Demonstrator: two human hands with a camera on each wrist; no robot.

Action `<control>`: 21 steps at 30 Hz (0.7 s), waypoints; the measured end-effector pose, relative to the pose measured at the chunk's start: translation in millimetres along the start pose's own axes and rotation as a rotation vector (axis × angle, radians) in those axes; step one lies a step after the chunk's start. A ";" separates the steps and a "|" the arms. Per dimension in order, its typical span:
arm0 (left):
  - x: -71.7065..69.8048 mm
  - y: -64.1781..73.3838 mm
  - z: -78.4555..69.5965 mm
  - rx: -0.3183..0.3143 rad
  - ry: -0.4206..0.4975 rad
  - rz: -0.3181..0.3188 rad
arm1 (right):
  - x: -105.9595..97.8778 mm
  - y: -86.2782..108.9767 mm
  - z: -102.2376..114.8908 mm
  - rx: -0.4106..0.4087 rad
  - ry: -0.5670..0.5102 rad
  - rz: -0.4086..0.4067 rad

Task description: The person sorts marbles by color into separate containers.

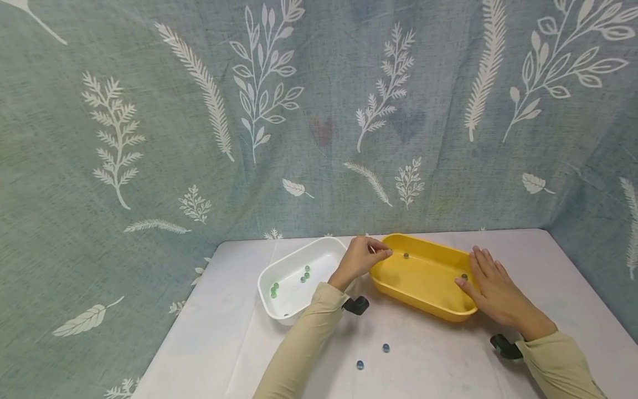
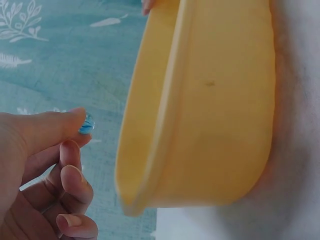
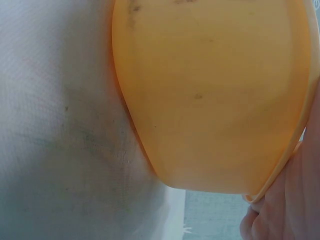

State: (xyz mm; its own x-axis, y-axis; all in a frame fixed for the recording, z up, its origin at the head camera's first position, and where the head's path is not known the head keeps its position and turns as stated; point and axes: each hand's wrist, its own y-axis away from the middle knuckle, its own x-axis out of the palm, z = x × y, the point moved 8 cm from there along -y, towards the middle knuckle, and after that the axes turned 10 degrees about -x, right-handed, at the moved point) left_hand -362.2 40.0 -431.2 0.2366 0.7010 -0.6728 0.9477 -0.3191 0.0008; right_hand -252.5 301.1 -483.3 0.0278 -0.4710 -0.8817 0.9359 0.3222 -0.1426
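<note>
My left hand (image 1: 360, 260) pinches a clear blue glass marble (image 2: 89, 124) between thumb and forefinger, its other fingers loosely curled. It is held beside the left end of the yellow tray (image 1: 423, 280), close to the rim. At the tray's other end my right hand (image 1: 500, 293) rests on the rim, fingers straight and thumb reaching over the inside. Two dark marbles lie in the tray, one near the far wall (image 1: 406, 256) and one by the right thumb. The right wrist view shows the tray's outer wall (image 3: 210, 115) with the fingers past its rim.
Left of the yellow tray stands a white tray (image 1: 265, 293) holding several marbles, mostly green (image 1: 307, 269); my left forearm overlaps its near right side. Two blue marbles lie on the white tabletop in front, one (image 1: 386, 348) farther back than the other (image 1: 360, 365). A patterned curtain (image 1: 319, 183) hangs behind.
</note>
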 end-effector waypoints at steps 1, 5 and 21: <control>0.6 -0.6 0.8 -0.003 -0.002 0.001 | 0.2 0.1 -0.1 0.000 -0.001 0.001; 3.3 -4.2 3.7 -0.004 -0.007 0.011 | 1.2 0.3 0.2 0.002 0.000 0.001; 11.1 -13.3 11.0 -0.028 -0.059 0.023 | 1.4 -0.4 -0.3 0.001 0.009 -0.007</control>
State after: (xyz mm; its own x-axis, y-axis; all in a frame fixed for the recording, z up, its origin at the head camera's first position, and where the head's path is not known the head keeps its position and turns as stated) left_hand -374.5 45.0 -446.9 0.2463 0.6547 -0.7147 0.9480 -0.3161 0.0371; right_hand -253.0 300.5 -484.6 0.0176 -0.4657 -0.8848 0.9364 0.3178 -0.1487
